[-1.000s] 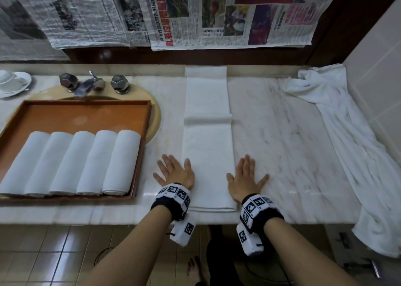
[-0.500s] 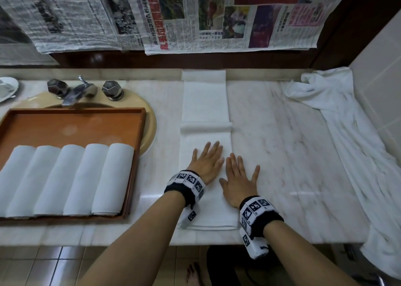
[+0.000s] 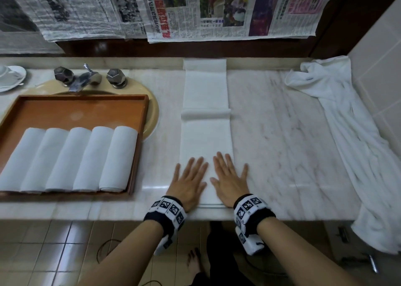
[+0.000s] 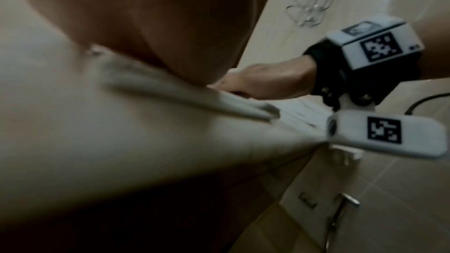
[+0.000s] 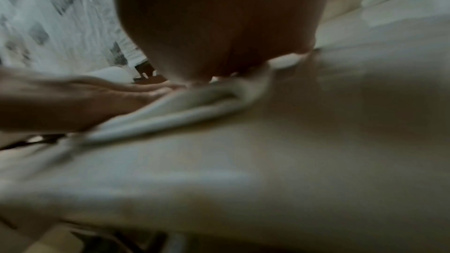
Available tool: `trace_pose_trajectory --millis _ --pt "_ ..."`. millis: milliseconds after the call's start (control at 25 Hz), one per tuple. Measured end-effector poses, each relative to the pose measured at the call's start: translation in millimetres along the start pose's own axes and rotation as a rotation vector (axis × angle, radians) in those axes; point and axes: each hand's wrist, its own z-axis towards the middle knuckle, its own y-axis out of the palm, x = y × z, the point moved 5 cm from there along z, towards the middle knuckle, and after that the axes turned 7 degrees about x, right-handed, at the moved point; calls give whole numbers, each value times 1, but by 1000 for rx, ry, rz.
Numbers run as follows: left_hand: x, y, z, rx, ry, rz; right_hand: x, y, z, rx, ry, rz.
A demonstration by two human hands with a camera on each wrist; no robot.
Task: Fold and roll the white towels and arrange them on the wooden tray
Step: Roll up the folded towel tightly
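Left hand (image 3: 188, 183) and right hand (image 3: 229, 182) flat, released, pressing folded towel (image 3: 206, 133), wooden tray (image 3: 138, 146) left, loose towel (image 3: 347, 120) right

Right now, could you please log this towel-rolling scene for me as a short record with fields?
folded towel: long strip flat on the marble counter, a fold ridge across its middle
left hand: flat, fingers spread, on the strip's near end
right hand: flat beside it, on the same end
wooden tray: holds five rolled towels side by side
loose towel: crumpled along the counter's right side
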Motion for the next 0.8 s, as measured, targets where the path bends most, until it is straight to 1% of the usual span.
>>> trace_pose_trajectory --millis 40,80,120,160,200,280,320,360,400,480,520,640,720,800 --pt "-13 5 -10 24 -102 -5 12 4 -7 -9 50 4" --pt "-28 6 -17 45 -226 -22 24 5 -11 2 120 11" --pt "-41 6 -23 53 -322 -31 33 3 -15 16 179 19" --pt "-45 1 -28 91 -347 -40 35 -2 -21 62 190 33" --pt "-42 -6 -27 164 -292 -69 28 -8 -25 146 133 69" --pt "-21 -21 -30 337 -57 -157 3 -15 -37 308 -92 216" --pt "-12 -24 -33 358 11 -173 -7 -14 -44 337 -192 287" --pt "-6 -25 -38 341 44 -166 -12 -10 -52 332 -253 337" --pt "-3 -22 -44 284 46 -154 -12 -4 -59 324 -283 361" --pt "-5 -15 -54 198 37 -128 -1 3 -67 344 -282 358" --pt "-7 -12 -55 188 33 -137 4 3 -70 371 -271 366" --pt "-9 -12 -58 214 14 -188 14 3 -75 429 -237 399" --pt "-10 -10 -59 246 31 -211 18 2 -77 402 -185 390" --pt "-12 -8 -62 250 54 -236 21 1 -77 371 -130 362"
